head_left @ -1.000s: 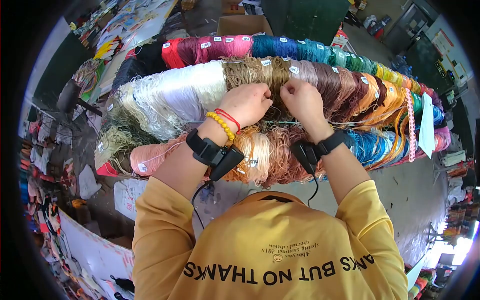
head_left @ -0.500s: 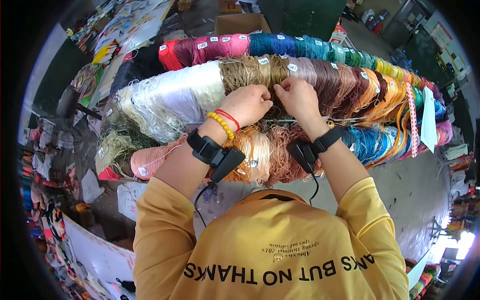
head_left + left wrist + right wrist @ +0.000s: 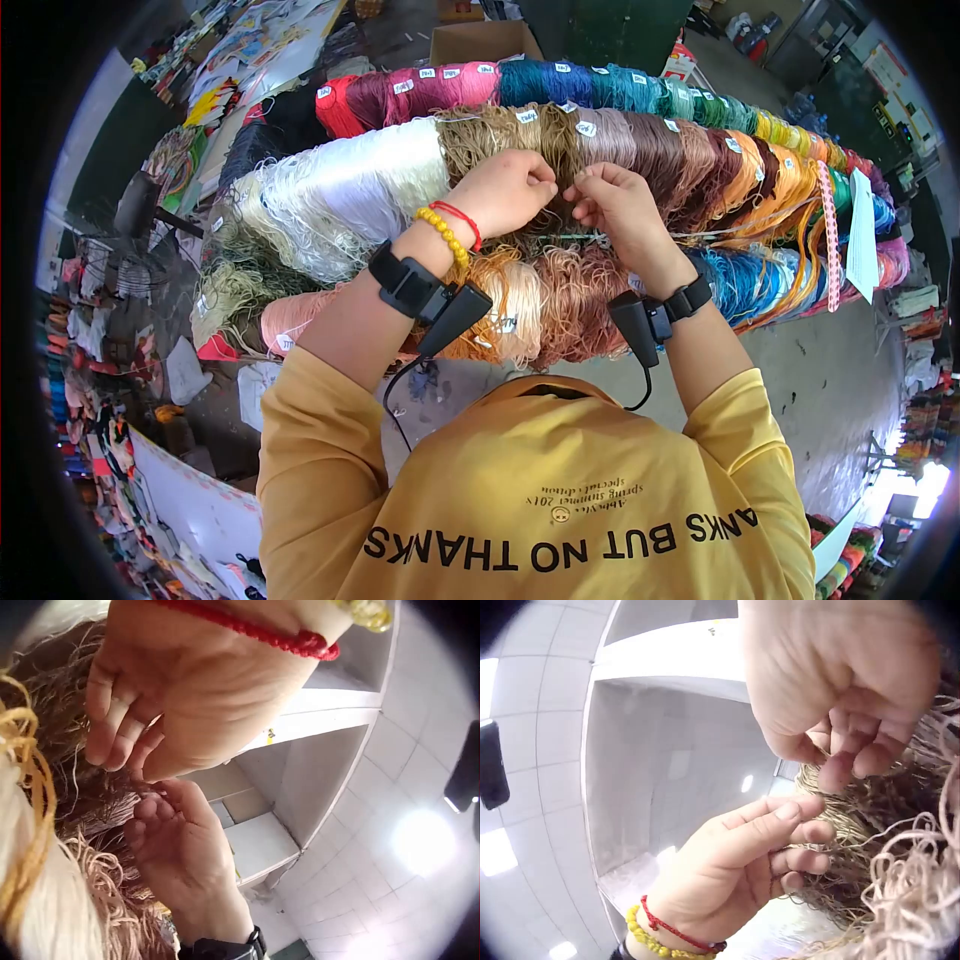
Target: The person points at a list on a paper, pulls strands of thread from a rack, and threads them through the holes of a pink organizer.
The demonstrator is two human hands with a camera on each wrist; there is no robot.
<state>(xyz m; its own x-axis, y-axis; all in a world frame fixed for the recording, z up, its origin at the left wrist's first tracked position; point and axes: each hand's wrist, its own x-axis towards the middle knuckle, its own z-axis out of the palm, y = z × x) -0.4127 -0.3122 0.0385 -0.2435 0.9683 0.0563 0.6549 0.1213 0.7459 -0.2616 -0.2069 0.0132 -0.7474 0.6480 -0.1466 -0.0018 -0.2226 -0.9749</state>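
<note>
Both hands work close together in front of the olive-brown thread bundle (image 3: 500, 138) on the middle row. My left hand (image 3: 505, 195), with a red cord and a yellow bead bracelet at the wrist, has its thumb pressed to the index finger; a thin thread runs across its fingers in the right wrist view. Facing it, my right hand (image 3: 618, 205) brings thumb and index fingertip together, the other fingers loosely curled. The strand between those fingertips is too fine to make out fully. In the left wrist view the two hands' fingertips nearly meet beside brown threads (image 3: 67, 780).
White thread bundles (image 3: 370, 180) lie to the left, mauve and orange ones (image 3: 770, 195) to the right. Paper labels mark many bundles. A nearer row holds peach and pink threads (image 3: 570, 300). Behind stands a row from red to green (image 3: 610, 92). Paper sheets (image 3: 862, 235) hang at the right.
My right hand has drawn slightly to the right and turned, its lower fingers loosening, so a small gap shows between the hands. The left hand has shifted a little up and right.
</note>
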